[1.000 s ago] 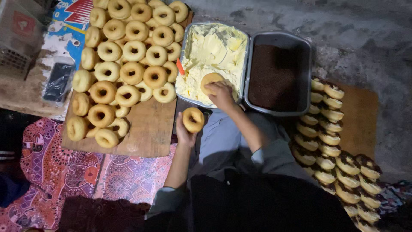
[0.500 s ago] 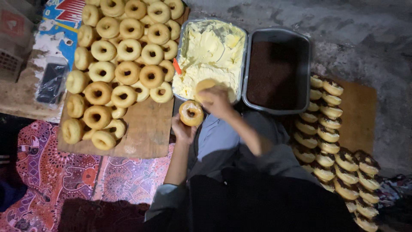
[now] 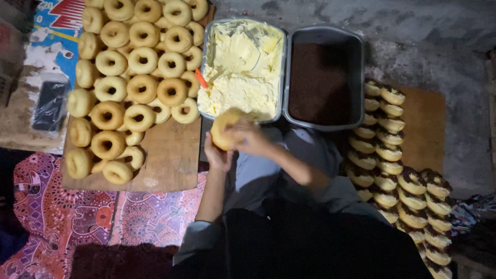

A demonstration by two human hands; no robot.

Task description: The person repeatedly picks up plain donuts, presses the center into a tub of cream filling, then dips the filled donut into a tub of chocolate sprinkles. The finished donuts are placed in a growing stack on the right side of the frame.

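Observation:
My left hand point(image 3: 217, 155) and my right hand point(image 3: 248, 137) are together just below the cream tray, both closed on one plain doughnut point(image 3: 223, 126). The two halves of it seem pressed together, though blur hides the detail. The metal tray of pale yellow cream point(image 3: 243, 67) lies right above my hands, with an orange-handled tool point(image 3: 201, 79) at its left edge. A second metal tray of dark brown sprinkles point(image 3: 323, 77) stands to its right.
A wooden board point(image 3: 165, 160) on the left carries several plain ring doughnuts point(image 3: 134, 77). Rows of filled, chocolate-topped doughnuts point(image 3: 398, 170) lie on a board at the right. A patterned cloth point(image 3: 62, 217) covers the lower left. A dark flat object in plastic point(image 3: 49, 106) lies far left.
My right hand has come off the cream tray and down to the left hand. The two doughnut pieces, held apart before, are now together between both hands.

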